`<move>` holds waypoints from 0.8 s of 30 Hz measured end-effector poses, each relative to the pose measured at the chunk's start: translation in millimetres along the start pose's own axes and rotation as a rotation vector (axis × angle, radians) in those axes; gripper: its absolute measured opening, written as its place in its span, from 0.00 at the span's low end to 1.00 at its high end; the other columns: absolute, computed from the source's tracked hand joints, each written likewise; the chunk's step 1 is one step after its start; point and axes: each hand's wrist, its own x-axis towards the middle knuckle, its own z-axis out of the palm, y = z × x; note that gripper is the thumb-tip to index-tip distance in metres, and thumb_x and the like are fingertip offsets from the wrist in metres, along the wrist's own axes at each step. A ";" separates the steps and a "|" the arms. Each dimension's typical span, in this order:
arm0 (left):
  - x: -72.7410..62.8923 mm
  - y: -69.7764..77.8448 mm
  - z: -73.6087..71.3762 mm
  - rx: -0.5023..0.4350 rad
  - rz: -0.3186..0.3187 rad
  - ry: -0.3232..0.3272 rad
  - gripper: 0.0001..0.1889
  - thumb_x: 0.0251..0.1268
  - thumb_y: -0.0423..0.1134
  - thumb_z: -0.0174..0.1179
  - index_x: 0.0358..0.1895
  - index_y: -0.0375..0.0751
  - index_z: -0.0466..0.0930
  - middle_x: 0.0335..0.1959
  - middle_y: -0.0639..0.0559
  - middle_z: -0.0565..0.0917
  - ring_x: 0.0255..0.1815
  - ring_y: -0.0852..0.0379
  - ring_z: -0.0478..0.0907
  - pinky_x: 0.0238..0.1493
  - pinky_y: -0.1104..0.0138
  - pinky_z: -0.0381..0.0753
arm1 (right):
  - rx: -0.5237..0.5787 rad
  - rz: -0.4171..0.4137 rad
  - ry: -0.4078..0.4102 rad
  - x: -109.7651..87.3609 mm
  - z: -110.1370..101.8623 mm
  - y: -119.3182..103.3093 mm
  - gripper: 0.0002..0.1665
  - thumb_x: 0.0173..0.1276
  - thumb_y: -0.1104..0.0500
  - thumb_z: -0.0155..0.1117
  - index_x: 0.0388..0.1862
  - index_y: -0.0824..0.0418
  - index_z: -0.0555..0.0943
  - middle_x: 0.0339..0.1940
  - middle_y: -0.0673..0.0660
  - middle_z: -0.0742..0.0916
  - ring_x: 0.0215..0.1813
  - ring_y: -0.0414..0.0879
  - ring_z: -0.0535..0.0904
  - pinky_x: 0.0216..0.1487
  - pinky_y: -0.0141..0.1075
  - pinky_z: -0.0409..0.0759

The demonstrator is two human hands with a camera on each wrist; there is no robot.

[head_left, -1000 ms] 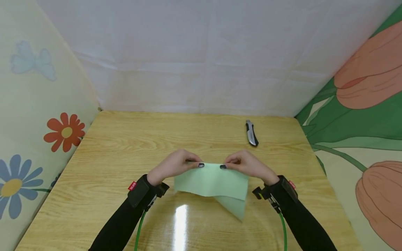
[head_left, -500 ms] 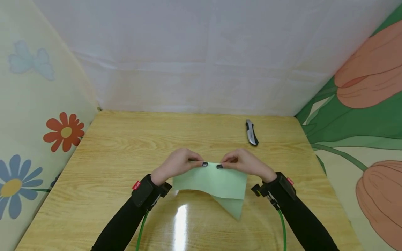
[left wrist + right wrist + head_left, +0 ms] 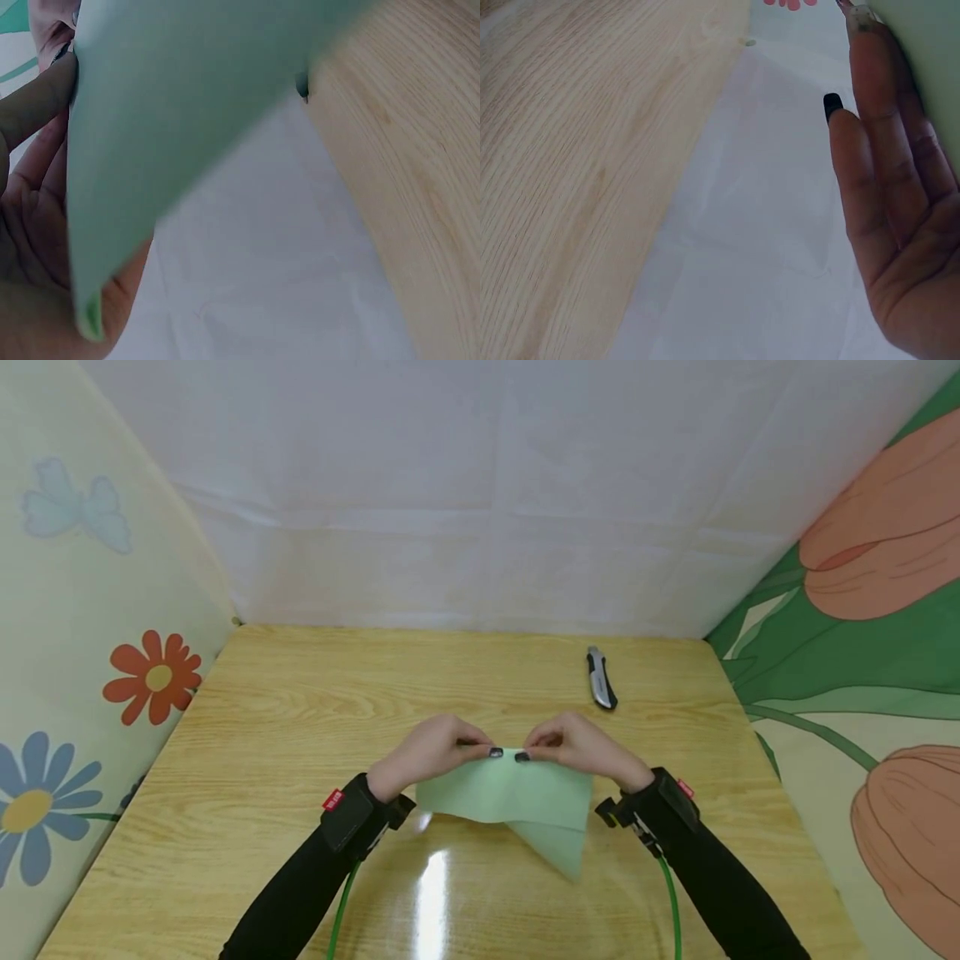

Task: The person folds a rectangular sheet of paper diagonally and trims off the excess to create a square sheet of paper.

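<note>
No legible text, brand or number in any view. Closest candidates, all in the head view: small red tag on the left black strap, back and to the left of the left fingers, pale marks on it (letters or a logo, can't tell which), too small to read. Second red tag on the right black strap, back and to the right of the right fingers, seen at a slant, unreadable. Utility knife, beyond the right fingers and off to their right: any print too small to make out.
</note>
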 end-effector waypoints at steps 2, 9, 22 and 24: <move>0.9 0.3 0.6 0.005 -0.003 0.019 0.08 0.63 0.39 0.60 0.38 0.43 0.88 0.34 0.53 0.87 0.33 0.63 0.81 0.35 0.72 0.77 | -0.020 -0.014 -0.005 1.4 -0.8 1.0 0.07 0.65 0.65 0.62 0.36 0.65 0.86 0.32 0.55 0.88 0.27 0.36 0.76 0.29 0.28 0.74; 2.8 1.3 3.0 0.033 0.006 0.043 0.07 0.64 0.38 0.60 0.37 0.43 0.87 0.33 0.54 0.87 0.32 0.63 0.81 0.34 0.71 0.77 | -0.069 -0.056 -0.027 9.2 -0.6 0.3 0.08 0.66 0.64 0.60 0.39 0.64 0.86 0.33 0.54 0.88 0.27 0.34 0.75 0.30 0.28 0.73; 6.6 2.7 9.4 0.038 0.017 0.099 0.07 0.63 0.38 0.61 0.37 0.43 0.88 0.31 0.54 0.87 0.29 0.64 0.80 0.31 0.73 0.75 | -0.076 -0.068 -0.038 12.3 2.3 -0.5 0.09 0.67 0.67 0.58 0.41 0.66 0.84 0.37 0.57 0.87 0.33 0.37 0.80 0.34 0.29 0.76; 6.5 2.9 10.4 0.041 0.014 0.100 0.07 0.63 0.38 0.61 0.37 0.43 0.88 0.31 0.54 0.87 0.30 0.64 0.80 0.31 0.73 0.76 | -0.084 -0.070 -0.036 12.1 1.9 -0.6 0.09 0.67 0.67 0.58 0.40 0.66 0.85 0.35 0.57 0.87 0.31 0.36 0.79 0.33 0.29 0.75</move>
